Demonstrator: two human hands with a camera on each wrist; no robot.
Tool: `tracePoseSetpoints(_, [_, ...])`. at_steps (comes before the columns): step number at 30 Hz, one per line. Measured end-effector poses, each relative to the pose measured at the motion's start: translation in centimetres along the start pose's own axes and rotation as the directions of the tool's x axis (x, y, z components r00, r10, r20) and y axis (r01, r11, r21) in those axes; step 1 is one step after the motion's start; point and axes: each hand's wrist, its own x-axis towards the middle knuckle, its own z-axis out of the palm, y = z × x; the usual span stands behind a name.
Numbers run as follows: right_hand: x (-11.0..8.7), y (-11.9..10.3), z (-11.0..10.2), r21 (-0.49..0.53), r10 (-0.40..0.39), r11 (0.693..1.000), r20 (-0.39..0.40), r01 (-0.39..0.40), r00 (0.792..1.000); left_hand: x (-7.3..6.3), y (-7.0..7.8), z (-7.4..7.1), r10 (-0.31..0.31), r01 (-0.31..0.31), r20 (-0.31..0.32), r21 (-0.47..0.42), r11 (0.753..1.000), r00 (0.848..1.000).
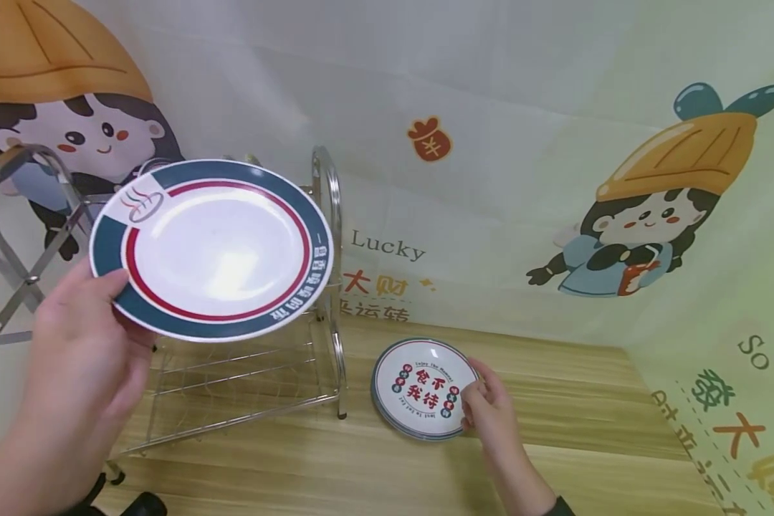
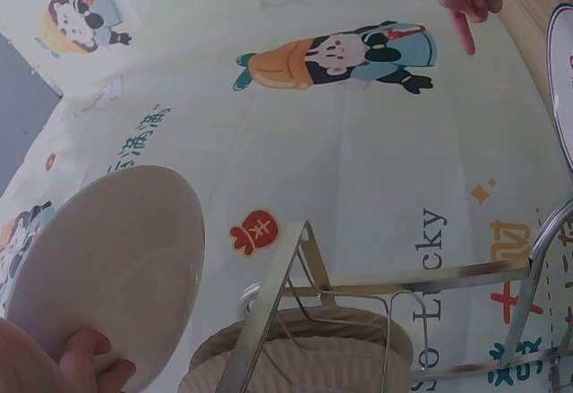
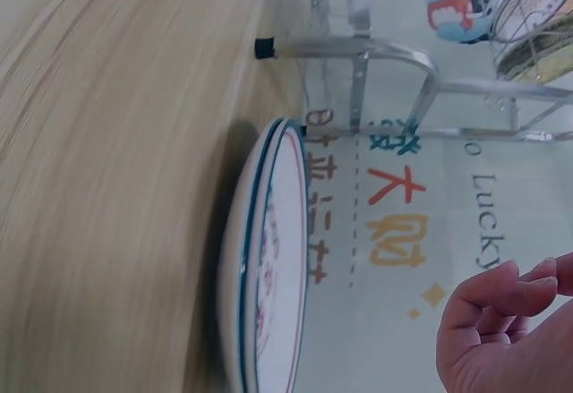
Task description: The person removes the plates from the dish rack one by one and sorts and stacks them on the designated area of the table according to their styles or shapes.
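Note:
My left hand [image 1: 90, 351] grips a white plate [image 1: 219, 244] by its left edge, thumb on the teal rim. The plate has a red inner ring and is raised in front of the metal rack [image 1: 337, 351]. Its plain white underside, with fingertips against it, shows in the left wrist view. On the table, right of the rack, a small stack of white plates [image 1: 419, 423] with teal edges and red lettering lies face up. My right hand [image 1: 490, 408] is by the stack's right edge; the right wrist view shows it apart from the plates [image 3: 282, 277], fingers loosely bent, holding nothing.
Ribbed pale dishes [image 2: 313, 357] sit in the upper part of the rack, largely behind the plate in the head view. The wood-grain table [image 1: 574, 401] meets a printed cloth backdrop [image 1: 490, 215] at the back and right. A black object [image 1: 145, 504] shows at the lower left.

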Motion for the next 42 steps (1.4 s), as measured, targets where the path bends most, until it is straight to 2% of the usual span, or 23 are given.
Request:
tracePoseSetpoints(4, [-0.6, -0.6, 0.3, 0.021, -0.007, 1.000, 0.025, 0.006, 1.000, -0.2, -0.9, 0.0, -0.079, 0.076, 0.024, 0.084, 0.994, 0.997])
tracePoseSetpoints(10, [-1.2, -1.3, 0.9, 0.027, -0.021, 0.999, 0.053, 0.019, 0.998, -0.7, -2.2, 0.6, -0.137, 0.127, 0.038, 0.202, 0.971, 0.990])
tracePoseSetpoints(14, [-1.5, -1.7, 1.1, 0.042, -0.015, 0.999, 0.065, 0.013, 0.998, -1.2, -3.2, 1.0, -0.147, 0.124, 0.063, 0.286, 0.950, 0.987])
tracePoseSetpoints(17, [-1.9, -1.9, 1.3, 0.072, -0.021, 0.997, 0.074, 0.015, 0.997, -1.8, -3.9, 1.2, -0.143, 0.095, 0.123, 0.333, 0.938, 0.982])
tracePoseSetpoints(20, [-2.3, -2.3, 1.6, 0.115, -0.054, 0.992, 0.100, 0.042, 0.994, -2.3, -4.6, 1.4, -0.144, 0.077, 0.173, 0.344, 0.936, 0.974])
tracePoseSetpoints(27, [-3.4, -3.3, 2.4, 0.202, -0.130, 0.974, 0.140, 0.100, 0.982, -3.4, -6.2, 2.0, -0.139, 0.044, 0.232, 0.372, 0.927, 0.963])
tracePoseSetpoints(31, [-4.0, -3.9, 2.8, 0.250, -0.187, 0.960, 0.226, 0.129, 0.956, -4.0, -6.9, 2.3, -0.141, 0.028, 0.266, 0.386, 0.922, 0.954])
tracePoseSetpoints(35, [-4.4, -4.4, 2.9, 0.323, -0.240, 0.938, 0.342, 0.126, 0.909, -4.4, -7.9, 2.4, -0.155, 0.027, 0.289, 0.401, 0.916, 0.945])
tracePoseSetpoints(37, [-4.5, -4.5, 3.0, 0.334, -0.247, 0.935, 0.371, 0.120, 0.895, -4.7, -8.4, 2.4, -0.157, 0.017, 0.310, 0.410, 0.912, 0.938])
tracePoseSetpoints(39, [-4.7, -4.5, 3.1, 0.337, -0.247, 0.934, 0.374, 0.117, 0.894, -4.9, -8.8, 2.3, -0.160, 0.005, 0.329, 0.424, 0.905, 0.931])
tracePoseSetpoints(42, [-5.0, -4.6, 3.2, 0.334, -0.211, 0.938, 0.342, 0.092, 0.915, -5.1, -9.5, 2.2, -0.160, -0.006, 0.348, 0.432, 0.902, 0.924])
